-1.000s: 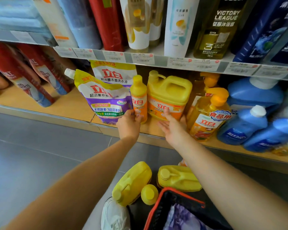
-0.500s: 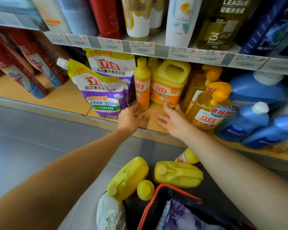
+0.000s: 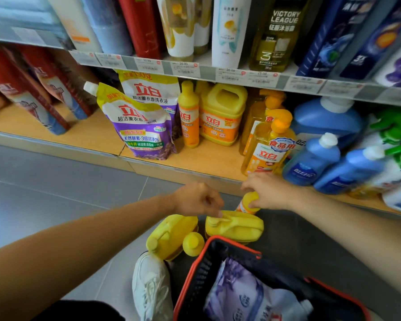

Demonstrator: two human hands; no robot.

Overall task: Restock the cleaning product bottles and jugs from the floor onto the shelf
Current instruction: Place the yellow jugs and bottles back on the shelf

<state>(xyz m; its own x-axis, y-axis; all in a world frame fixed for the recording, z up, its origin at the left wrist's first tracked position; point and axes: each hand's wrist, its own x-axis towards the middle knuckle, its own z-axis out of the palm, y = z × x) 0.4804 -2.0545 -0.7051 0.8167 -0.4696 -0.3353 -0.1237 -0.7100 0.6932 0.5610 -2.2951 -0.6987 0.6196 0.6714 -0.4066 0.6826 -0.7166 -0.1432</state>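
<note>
On the grey floor below the shelf lie two yellow jugs, one on the left and one on the right. A yellow round-capped bottle sits between them. Behind them stands a small yellow-orange bottle. My right hand is closed around its top. My left hand hovers over the right jug with fingers loosely curled, one fingertip touching the jug's handle. On the wooden shelf stand a slim yellow bottle and a yellow jug.
Purple detergent pouches stand left of the shelved yellow bottles, with orange pump bottles and blue bottles on the right. A red-rimmed black basket holding a pouch sits at my feet beside my white shoe.
Both hands have left the shelf edge and dropped to the floor items. My right hand has closed on the small bottle, and my left hand has reached the right jug.
</note>
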